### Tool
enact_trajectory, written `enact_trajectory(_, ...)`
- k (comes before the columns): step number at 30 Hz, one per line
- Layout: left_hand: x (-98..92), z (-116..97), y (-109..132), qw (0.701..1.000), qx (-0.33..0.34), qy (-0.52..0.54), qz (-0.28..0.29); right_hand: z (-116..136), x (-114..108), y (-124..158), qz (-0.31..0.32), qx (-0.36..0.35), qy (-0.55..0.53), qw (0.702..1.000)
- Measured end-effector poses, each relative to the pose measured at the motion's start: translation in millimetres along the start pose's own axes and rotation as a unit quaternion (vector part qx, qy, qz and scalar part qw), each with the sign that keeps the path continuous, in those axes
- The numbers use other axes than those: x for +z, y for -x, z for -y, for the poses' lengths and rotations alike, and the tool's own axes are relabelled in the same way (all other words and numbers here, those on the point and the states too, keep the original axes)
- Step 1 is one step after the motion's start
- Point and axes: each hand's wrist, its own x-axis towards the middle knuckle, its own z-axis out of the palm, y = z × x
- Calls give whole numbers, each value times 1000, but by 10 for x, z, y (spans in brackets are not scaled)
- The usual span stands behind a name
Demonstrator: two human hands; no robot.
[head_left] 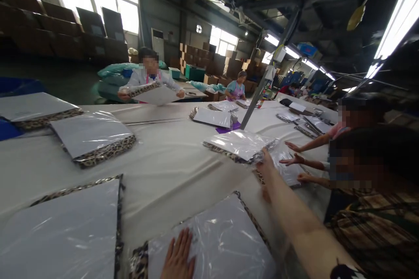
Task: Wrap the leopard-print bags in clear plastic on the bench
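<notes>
My left hand [179, 253] lies flat with fingers stretched on a clear plastic bag [222, 235] holding leopard-print fabric and a white sheet, at the front edge of the table. My right arm reaches far forward to the right. At its end, my right hand [266, 166] grips the near right corner of another bagged leopard-print pack [238, 143]; its fingers are partly hidden. Just beyond that hand, one more bagged pack [286, 163] lies under a co-worker's hands. A large bagged pack [72, 231] rests to the left of my left hand.
Two more packs [94, 133] [36, 107] lie at the left on the white-covered table [163, 157]. A slanted metal post [257, 100] rises from the far side. Co-workers [376, 209] stand close on my right; another person [149, 76] across the table holds a pack.
</notes>
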Motion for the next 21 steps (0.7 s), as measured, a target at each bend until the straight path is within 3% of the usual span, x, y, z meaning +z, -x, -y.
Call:
enact_trajectory(2, -12, -32, -2, 1000, -2, -1, 9, -20, -101, -194, -65, 19, 22, 997)
enact_trajectory(4, -71, -79, 7, 1000, -8, 3, 21, -217, -151, -165, -62, 45, 49, 996)
enact_trajectory(6, -155, -130, 23, 999, -11, 10, 34, -534, -177, 94, 4, 68, 85, 994)
enact_trajectory(8, -229, -171, 33, 998, -14, 20, 50, -867, -232, 544, 128, 104, 122, 979)
enact_trajectory(10, -269, -197, 34, 997, -17, 30, 62, -1129, -362, 1102, 278, 161, 157, 934)
enact_trajectory(12, -277, -211, 32, 997, -22, 37, 61, -1300, -582, 1671, 403, 232, 193, 864)
enact_trajectory(14, -267, -222, 30, 997, -26, 35, 61, -1419, -871, 2173, 479, 299, 226, 794)
enact_trajectory(16, -258, -231, 28, 997, -29, 30, 67, -1524, -1184, 2566, 505, 346, 258, 747)
enact_trajectory(18, -254, -237, 22, 996, -30, 26, 75, -1614, -1459, 2833, 495, 313, 315, 747)
enact_trajectory(21, -262, -245, 13, 996, -33, 26, 83, -1675, -1658, 3004, 436, 130, 416, 787)
